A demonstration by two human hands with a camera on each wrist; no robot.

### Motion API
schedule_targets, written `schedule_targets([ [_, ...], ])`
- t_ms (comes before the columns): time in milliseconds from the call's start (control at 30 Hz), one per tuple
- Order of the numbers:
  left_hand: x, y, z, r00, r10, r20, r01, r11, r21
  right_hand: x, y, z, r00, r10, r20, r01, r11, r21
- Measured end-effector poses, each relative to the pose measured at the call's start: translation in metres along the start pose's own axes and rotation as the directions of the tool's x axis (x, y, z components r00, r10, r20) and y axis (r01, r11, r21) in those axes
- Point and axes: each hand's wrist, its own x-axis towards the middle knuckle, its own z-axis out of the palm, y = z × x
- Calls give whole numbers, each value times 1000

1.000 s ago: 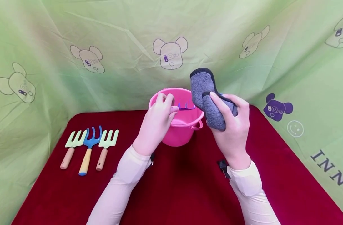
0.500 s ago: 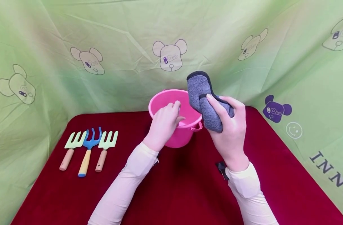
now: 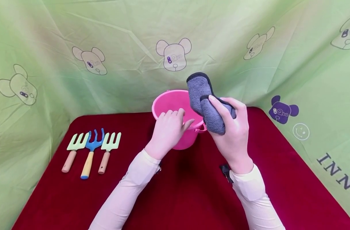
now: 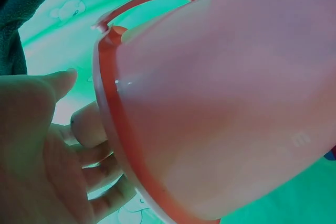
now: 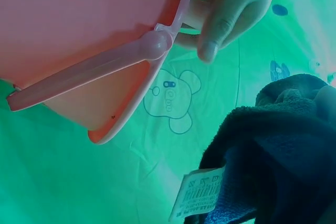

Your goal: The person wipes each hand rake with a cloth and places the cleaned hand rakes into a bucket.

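Observation:
My left hand point(image 3: 167, 131) hovers over the near rim of a pink bucket point(image 3: 183, 142), fingers bent loosely over its mouth and thumb spread away. Nothing shows in its grasp; in the left wrist view its fingers point(image 4: 100, 174) overlap the bucket's rim. My right hand point(image 3: 236, 137) holds up a folded grey towel point(image 3: 213, 116) with dark edging, thumb on the near fold. The towel covers part of the bucket's right rim in the head view. A white label point(image 5: 198, 192) hangs from it in the right wrist view. The bucket's inside is partly hidden by my left hand.
On the red-covered table point(image 3: 186, 198), to the left, lie a green hand fork point(image 3: 69, 161) with a wooden handle, a blue one point(image 3: 87, 164) and another green one point(image 3: 104, 162). The bucket's handle point(image 5: 89, 72) hangs down its side. A green printed curtain point(image 3: 129, 64) surrounds the table.
My left hand has let go of a purple pronged tool over the bucket; the tool is out of sight now. The fingers have loosened and the thumb spread. The towel has shifted slightly left.

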Motion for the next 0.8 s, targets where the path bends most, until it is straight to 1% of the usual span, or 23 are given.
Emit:
schedule_targets([
  [267, 1, -3, -3, 1000, -26, 13, 26, 999, -41, -1, -2, 1, 1000, -17, 26, 17, 1000, 2],
  [533, 0, -6, -5, 998, -62, 1, 62, 996, -69, -2, -2, 1, 999, -28, 39, 27, 1000, 12],
  [667, -3, -10, -9, 998, -69, -10, 69, 997, -27, -2, -3, 2, 999, -28, 45, 27, 999, 21],
  [800, -11, -17, -14, 994, -90, -62, 90, 996, 7, -3, -4, 2, 999, -24, 46, 23, 999, 27],
])
